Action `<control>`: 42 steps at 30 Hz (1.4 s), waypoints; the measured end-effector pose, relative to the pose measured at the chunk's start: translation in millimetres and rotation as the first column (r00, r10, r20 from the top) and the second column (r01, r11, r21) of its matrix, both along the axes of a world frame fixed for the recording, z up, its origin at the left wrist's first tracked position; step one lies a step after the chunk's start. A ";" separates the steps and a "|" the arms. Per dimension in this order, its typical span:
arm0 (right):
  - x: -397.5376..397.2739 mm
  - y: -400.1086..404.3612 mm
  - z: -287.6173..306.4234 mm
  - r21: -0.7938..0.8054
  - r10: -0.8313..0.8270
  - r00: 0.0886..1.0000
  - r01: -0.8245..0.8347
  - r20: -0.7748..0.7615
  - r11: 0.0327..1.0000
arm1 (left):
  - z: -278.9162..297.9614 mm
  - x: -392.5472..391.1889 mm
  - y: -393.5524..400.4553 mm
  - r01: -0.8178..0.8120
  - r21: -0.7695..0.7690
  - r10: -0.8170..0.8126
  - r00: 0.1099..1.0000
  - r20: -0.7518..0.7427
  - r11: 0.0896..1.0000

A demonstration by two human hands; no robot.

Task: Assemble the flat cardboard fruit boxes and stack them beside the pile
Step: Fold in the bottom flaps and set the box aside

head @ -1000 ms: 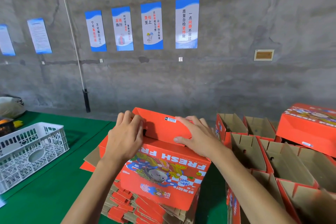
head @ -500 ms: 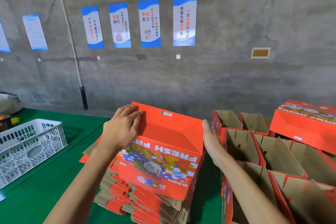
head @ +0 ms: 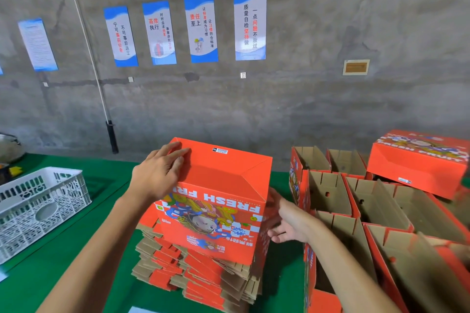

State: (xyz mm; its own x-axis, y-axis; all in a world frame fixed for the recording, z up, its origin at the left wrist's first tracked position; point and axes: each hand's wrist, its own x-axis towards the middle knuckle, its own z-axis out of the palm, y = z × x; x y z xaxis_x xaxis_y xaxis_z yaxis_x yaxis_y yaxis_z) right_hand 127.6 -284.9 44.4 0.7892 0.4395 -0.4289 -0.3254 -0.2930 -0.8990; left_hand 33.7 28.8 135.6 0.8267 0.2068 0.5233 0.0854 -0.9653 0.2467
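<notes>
On the green desk [head: 50, 277], the left hand [head: 159, 173] presses flat, grip released, on the orange box [head: 216, 201] printed "FRESH FR…", atop the flat pile [head: 198, 277]. The right hand [head: 290, 223], fingers spread, has dropped to the box's side.

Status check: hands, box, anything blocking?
Left hand flat on top of the box, open. Right hand open at its right side. Box sits formed on the flat pile. Assembled boxes to the right; nothing blocking.
</notes>
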 end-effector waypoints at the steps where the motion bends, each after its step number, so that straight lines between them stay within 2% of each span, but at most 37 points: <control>1: -2.4 -1.7 1.1 0.044 0.001 1.000 0.000 -0.021 0.999 | 0.6 -2.3 1.1 0.005 -0.008 -0.005 1.000 -0.001 1.000; 4: -10.1 -5.3 2.2 0.146 0.040 0.997 -0.030 -0.070 0.989 | 5.8 -11.8 1.5 0.024 -0.038 -0.022 0.999 0.049 0.999; 9: -11.7 -14.4 15.2 0.416 -0.003 0.996 0.040 -0.089 0.909 | 28.8 -17.7 -17.7 0.050 -0.047 -0.033 0.949 0.314 0.998; 14: -8.2 -52.0 37.6 0.567 -0.159 0.987 0.115 0.029 0.816 | 49.5 2.3 -51.9 0.182 0.018 -0.173 0.898 0.404 0.983; 16: -12.3 -72.9 44.9 0.611 -0.237 0.965 0.118 0.116 0.783 | 48.5 18.0 -81.0 0.253 -0.023 -0.219 0.876 0.429 0.967; 18: -19.9 -92.4 50.9 0.585 -0.303 0.916 0.099 0.262 0.805 | 41.7 32.4 -125.1 0.426 -0.223 -0.300 0.847 0.438 0.877; 20: -26.3 -112.6 51.4 0.504 -0.360 0.840 0.123 0.406 0.855 | 27.9 47.3 -173.6 0.593 -0.414 -0.412 0.793 0.448 0.691; 22: -28.5 -134.9 44.7 0.430 -0.400 0.764 0.178 0.507 0.885 | 10.2 62.8 -219.5 0.620 -0.592 -0.451 0.783 0.429 0.514; 24: -29.4 -162.4 31.6 0.373 -0.435 0.699 0.253 0.567 0.893 | -10.8 78.3 -260.7 0.591 -0.700 -0.484 0.786 0.386 0.400; 29: -30.6 -237.3 -3.2 0.314 -0.527 0.588 0.430 0.614 0.846 | -53.8 107.2 -343.1 0.563 -0.776 -0.651 0.708 0.274 0.284; 31: -27.2 -261.1 -16.6 0.313 -0.558 0.574 0.473 0.599 0.823 | -65.1 112.9 -367.0 0.521 -0.808 -0.684 0.697 0.217 0.275; 37: -0.7 -302.2 -36.8 0.263 -0.554 0.579 0.512 0.598 0.818 | -88.6 120.8 -417.4 0.455 -0.866 -0.565 0.778 0.274 0.206; 42: 18.3 -311.1 -22.6 0.197 -0.479 0.648 0.460 0.592 0.866 | -98.0 122.9 -427.2 0.424 -0.901 -0.406 0.842 0.356 0.089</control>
